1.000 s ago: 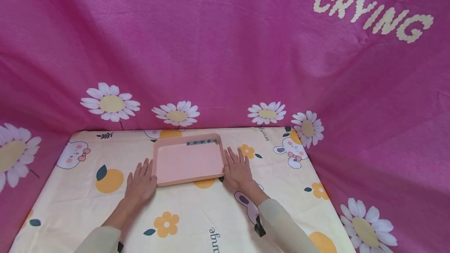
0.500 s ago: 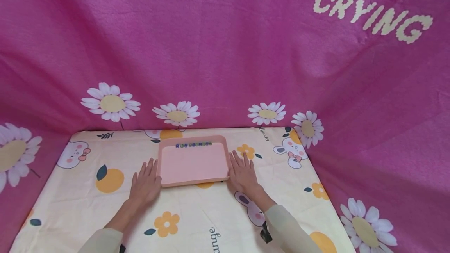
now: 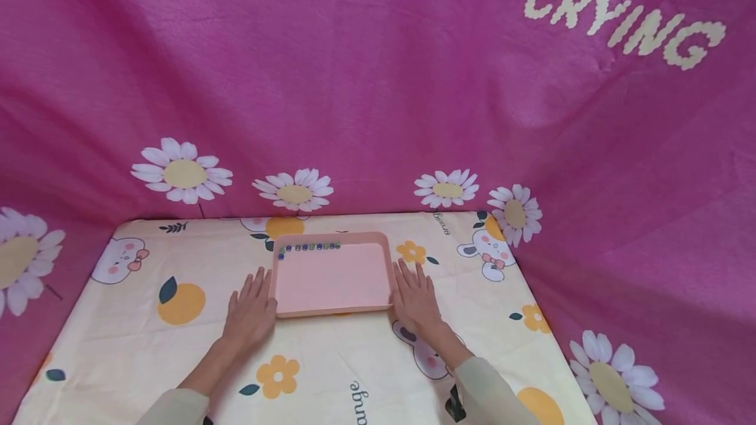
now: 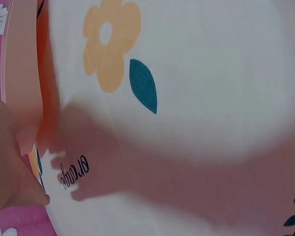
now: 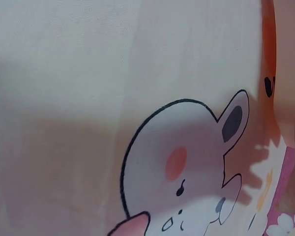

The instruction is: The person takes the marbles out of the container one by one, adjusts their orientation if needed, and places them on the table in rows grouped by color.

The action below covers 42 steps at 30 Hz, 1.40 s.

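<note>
A shallow pink tray (image 3: 332, 279) lies between the two hands in the head view. Along its far wall runs a row of several small blue and green marbles (image 3: 304, 247), bunched toward the far left corner, where one sits nearer me. The left hand (image 3: 251, 313), fingers straight and pointing away, presses the tray's left side. Against the right side rests the right hand (image 3: 417, 300), its fingers likewise extended. The left wrist view has the tray's outer wall (image 4: 22, 73) beside part of the left hand; the right wrist view catches only a sliver of hand beside the wall.
A cream cloth (image 3: 331, 372) printed with oranges, flowers and rabbits covers the table. Pink-purple curtains (image 3: 378, 84) with daisies and lettering rise behind it and at both sides. Hand shadows fall across the cloth in the wrist views.
Both hands and the tray have shifted right and slightly nearer me, and the tray has turned a little. Inside, the marbles have rolled from the far right corner to the far left.
</note>
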Motion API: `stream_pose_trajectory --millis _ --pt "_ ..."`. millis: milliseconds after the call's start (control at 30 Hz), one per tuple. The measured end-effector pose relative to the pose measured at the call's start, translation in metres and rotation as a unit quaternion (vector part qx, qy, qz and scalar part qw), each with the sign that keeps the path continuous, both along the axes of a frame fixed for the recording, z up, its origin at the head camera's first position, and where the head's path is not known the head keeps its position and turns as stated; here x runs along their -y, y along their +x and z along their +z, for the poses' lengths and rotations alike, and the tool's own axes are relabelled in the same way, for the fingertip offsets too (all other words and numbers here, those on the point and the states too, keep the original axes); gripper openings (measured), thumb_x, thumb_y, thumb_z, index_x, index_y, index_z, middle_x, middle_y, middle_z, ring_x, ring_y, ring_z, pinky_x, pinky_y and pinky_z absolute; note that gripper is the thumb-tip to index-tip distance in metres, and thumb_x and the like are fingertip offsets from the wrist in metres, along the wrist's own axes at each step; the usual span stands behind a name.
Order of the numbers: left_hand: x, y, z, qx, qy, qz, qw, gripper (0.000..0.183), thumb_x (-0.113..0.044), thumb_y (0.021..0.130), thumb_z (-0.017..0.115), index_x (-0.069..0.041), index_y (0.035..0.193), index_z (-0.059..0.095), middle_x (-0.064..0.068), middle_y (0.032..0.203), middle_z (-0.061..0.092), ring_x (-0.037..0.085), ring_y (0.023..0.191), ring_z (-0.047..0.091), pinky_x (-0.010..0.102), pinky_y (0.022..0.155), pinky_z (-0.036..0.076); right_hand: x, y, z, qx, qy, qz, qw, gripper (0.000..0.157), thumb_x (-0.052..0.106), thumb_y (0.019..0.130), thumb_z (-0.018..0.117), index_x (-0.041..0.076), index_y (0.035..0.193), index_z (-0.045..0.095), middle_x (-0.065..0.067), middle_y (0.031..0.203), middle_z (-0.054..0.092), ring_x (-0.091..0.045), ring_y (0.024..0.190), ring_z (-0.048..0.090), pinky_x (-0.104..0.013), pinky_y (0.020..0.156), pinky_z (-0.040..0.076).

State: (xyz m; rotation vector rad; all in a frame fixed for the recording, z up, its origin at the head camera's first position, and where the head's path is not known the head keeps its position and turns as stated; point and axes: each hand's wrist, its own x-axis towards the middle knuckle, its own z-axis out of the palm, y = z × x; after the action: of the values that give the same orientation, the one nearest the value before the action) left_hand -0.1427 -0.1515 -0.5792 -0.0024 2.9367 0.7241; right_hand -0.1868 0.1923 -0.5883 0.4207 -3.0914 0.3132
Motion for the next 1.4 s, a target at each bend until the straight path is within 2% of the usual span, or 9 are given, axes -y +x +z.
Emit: stream_pose_trajectory --millis 167,367,633,800,1400 --pt "-0.005 0.001 0.001 0.004 0.002 0.004 1.0 0.061 -0.023 0.105 0.033 0.003 0.157 0.014 0.024 0.163 0.008 0.045 0.148 0.003 0.066 0.115 0.002 -0.005 0.004 0.002 -0.006 0.002 0.001 1.0 0.056 0.032 0.107 0.031 0.012 0.16 0.024 -0.007 0.165 0.02 -0.041 0.149 0.012 -0.062 0.116 0.018" --pt "-0.011 0.004 0.0 0.009 -0.001 0.008 0.9999 0.061 -0.025 0.106 0.032 0.002 0.158 0.014 0.022 0.164 0.008 0.043 0.149 0.002 0.063 0.117 0.003 -0.011 0.007 -0.001 -0.024 0.01 0.002 1.0 0.056 0.032 0.107 0.033 0.01 0.158 0.028 -0.01 0.163 0.024 -0.043 0.148 0.015 -0.063 0.115 0.02" --pt "-0.019 0.012 -0.002 0.006 0.006 0.003 1.0 0.061 -0.025 0.105 0.034 0.002 0.158 0.016 0.022 0.164 0.009 0.044 0.149 0.005 0.065 0.116 0.004 -0.018 0.013 -0.002 -0.028 0.002 -0.002 1.0 0.056 0.031 0.107 0.034 0.01 0.158 0.029 -0.01 0.164 0.023 -0.043 0.148 0.014 -0.063 0.115 0.02" --pt "-0.025 0.019 -0.002 0.009 0.028 0.001 0.9996 0.062 -0.024 0.105 0.036 0.003 0.157 0.016 0.022 0.164 0.009 0.043 0.149 0.005 0.065 0.116 0.002 -0.024 0.017 -0.004 -0.038 -0.006 0.004 0.999 0.056 0.03 0.106 0.038 0.009 0.157 0.031 -0.011 0.163 0.024 -0.043 0.148 0.016 -0.063 0.114 0.021" --pt "-0.047 0.035 -0.015 -0.031 0.039 -0.01 0.9987 0.062 -0.02 0.103 0.041 0.005 0.156 0.021 0.02 0.164 0.014 0.041 0.149 0.012 0.064 0.116 0.009 -0.051 0.034 -0.018 -0.059 -0.018 0.018 0.998 0.057 0.03 0.105 0.042 0.007 0.156 0.034 -0.012 0.162 0.027 -0.045 0.146 0.02 -0.064 0.113 0.023"
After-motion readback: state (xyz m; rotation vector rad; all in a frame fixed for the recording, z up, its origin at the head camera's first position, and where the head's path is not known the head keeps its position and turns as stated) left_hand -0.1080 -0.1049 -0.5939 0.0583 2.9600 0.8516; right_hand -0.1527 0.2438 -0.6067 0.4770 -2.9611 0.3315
